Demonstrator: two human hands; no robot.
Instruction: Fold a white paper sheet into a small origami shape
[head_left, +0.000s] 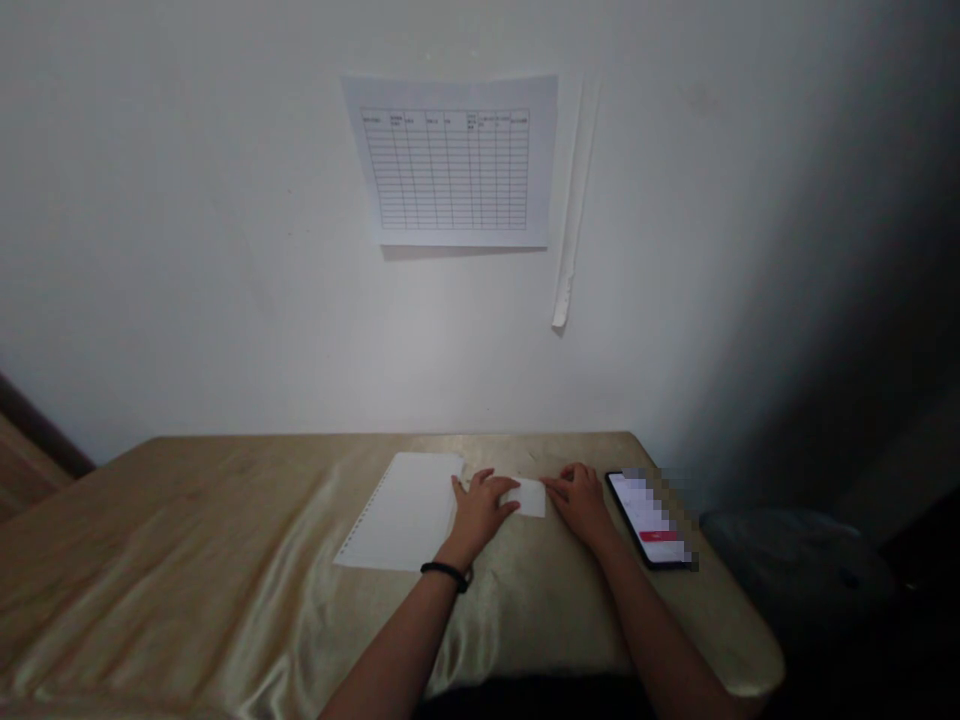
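A small white piece of paper [532, 498] lies on the cloth-covered table between my two hands. My left hand [476, 515], with a black band on its wrist, is at the paper's left edge; its thumb and fingers are spread, their tips touching the paper. At the upper right corner, my right hand [581, 500] has its fingers drawn together on the paper's edge. To the left of my left hand is a larger white loose-leaf sheet [405, 510] with punched holes down its left side, close to that hand's fingers.
A phone [641, 520] with a lit screen lies right of my right hand. Wrinkled gold satin cloth [187, 560] covers the table, which meets a white wall. A printed table sheet [454, 170] and a narrow paper strip [571, 220] hang there. A dark bag-like shape [795, 560] is at right.
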